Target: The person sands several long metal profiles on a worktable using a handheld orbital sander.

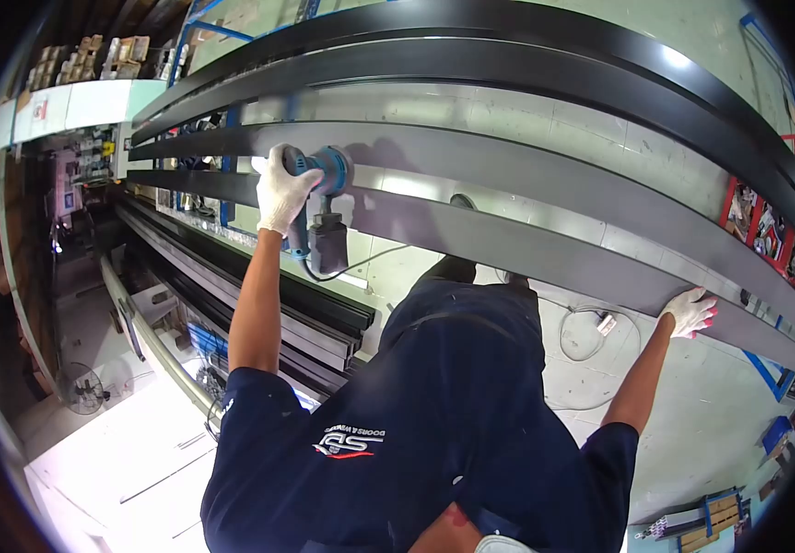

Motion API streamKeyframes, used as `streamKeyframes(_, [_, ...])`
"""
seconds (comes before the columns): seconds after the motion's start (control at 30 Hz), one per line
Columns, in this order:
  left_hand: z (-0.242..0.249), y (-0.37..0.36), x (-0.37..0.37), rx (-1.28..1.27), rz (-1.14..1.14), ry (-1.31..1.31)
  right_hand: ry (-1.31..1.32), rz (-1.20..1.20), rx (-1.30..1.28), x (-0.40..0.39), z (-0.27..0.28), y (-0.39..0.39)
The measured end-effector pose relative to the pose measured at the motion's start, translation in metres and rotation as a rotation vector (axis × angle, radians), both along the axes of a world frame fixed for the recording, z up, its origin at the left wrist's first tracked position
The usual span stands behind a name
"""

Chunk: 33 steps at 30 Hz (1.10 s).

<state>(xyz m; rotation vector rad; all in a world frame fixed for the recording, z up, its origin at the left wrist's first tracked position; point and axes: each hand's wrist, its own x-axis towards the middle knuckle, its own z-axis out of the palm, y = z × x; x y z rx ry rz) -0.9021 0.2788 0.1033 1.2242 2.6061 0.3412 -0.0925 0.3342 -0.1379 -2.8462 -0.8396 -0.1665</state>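
My left hand (284, 191), in a white glove, is wrapped round the body of a blue orbital sander (327, 171). A black dust box (328, 245) is fixed to the sander, and a dark cord runs off below it. The sander's round pad is over the nearer long grey metal bars; exact contact is hard to tell. My right hand (690, 313), gloved in white with reddish fingertips, rests with fingers extended on the nearest grey bar (526, 253), far to the right of the sander.
Beyond lie another grey bar (508, 152) and black bars (508, 60). Dark profiles (259, 295) are stacked at lower left. A cable (582, 355) with a plug (607, 323) lies on the floor. A red rack (755, 221) stands at right, a fan (84, 387) at far left.
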Motion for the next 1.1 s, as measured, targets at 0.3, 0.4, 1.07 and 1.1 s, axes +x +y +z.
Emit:
streamKeyframes(0.3, [-0.015,0.086,-0.003,-0.108,-0.224,0.035,0.077,-0.053,-0.023,-0.005,0.003,0.0])
streamKeyframes(0.4, [-0.029,0.095,-0.003,-0.166,-0.227,0.013,0.089,-0.064,-0.001,-0.012,0.009,0.001])
streamKeyframes(1.07, [-0.021,0.142,0.185,-0.302,-0.488,-0.046,0.117,0.007,-0.019,-0.032,0.022,-0.008])
streamKeyframes(1.1, [-0.021,0.148,0.198,-0.312,-0.496,-0.053,0.139,0.008,0.001,-0.034,0.025,-0.007])
